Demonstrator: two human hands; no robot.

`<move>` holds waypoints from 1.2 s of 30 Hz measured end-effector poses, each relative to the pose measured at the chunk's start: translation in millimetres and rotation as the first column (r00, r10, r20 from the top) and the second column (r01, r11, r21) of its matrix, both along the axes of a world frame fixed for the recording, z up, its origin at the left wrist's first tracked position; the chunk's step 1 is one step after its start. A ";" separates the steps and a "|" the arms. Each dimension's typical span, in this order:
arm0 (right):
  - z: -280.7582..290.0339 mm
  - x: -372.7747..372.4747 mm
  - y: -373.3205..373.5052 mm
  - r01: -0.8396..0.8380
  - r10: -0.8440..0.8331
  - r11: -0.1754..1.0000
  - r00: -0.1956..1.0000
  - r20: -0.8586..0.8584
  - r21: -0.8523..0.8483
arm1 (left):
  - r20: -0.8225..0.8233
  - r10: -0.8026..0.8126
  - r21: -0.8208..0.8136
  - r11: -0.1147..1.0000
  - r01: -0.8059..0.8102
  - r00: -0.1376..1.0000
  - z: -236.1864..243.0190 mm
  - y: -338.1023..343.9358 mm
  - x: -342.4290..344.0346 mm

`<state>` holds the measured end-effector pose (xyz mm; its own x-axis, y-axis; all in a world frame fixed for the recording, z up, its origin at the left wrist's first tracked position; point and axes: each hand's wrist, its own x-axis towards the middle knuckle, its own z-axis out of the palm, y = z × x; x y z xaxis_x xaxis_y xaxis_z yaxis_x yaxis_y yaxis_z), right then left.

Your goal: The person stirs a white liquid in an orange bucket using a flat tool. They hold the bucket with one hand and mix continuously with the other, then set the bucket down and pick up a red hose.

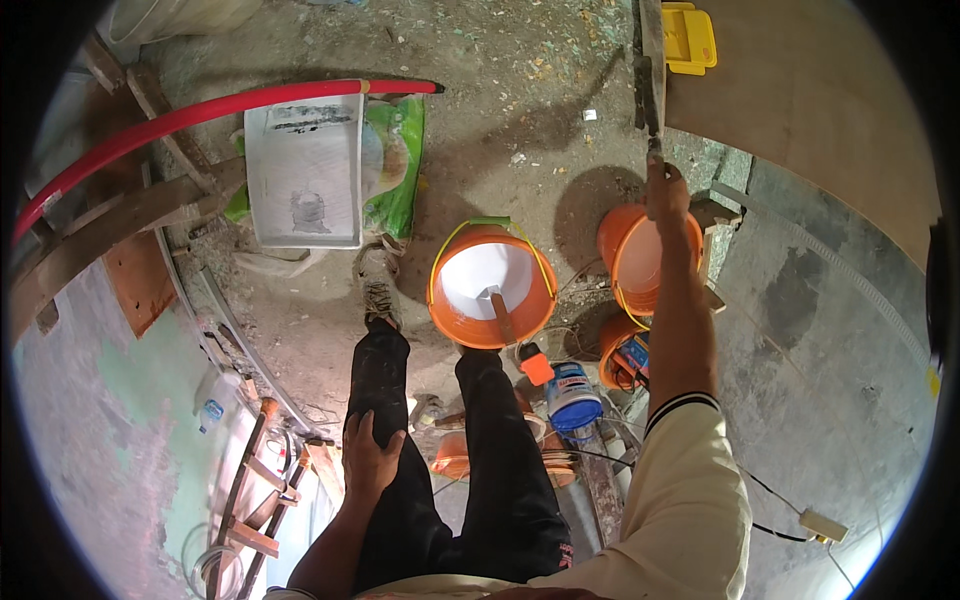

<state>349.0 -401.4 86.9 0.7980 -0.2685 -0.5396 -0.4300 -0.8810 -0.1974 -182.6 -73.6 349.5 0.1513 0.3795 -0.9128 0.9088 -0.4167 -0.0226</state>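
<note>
Buckets sit below you on the dusty floor. Your right hand point(667, 190) reaches out toward one o'clock and closes tight round the handle of a long flat tool point(650, 75), maybe a trowel, held up against the brown board point(800, 90). Right under that hand is an orange bucket point(640, 255), close so you can dip. At twelve o'clock a bigger orange bucket point(492, 285) holds white paste with a stick in it. Your left hand point(368, 455) lies flat and open on your thigh at seven o'clock, likely to steady you. A white tray point(303, 170) sits at eleven o'clock
</note>
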 end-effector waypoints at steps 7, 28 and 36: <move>-60.6 -129.3 -19.6 -0.133 0.086 0.960 0.978 0.191 0.247 | 0.018 -0.058 -0.010 0.998 0.058 0.998 0.6 7.7 -8.6; -0.9 -205.3 104.8 -0.318 0.306 0.766 0.945 0.119 0.559 | 0.051 -0.085 0.007 0.996 0.085 0.995 -3.9 7.1 -39.7; 56.6 -237.1 149.7 -0.543 0.504 0.725 0.838 0.210 0.425 | 0.098 0.137 -0.002 0.990 -0.138 0.986 -115.9 46.8 -102.4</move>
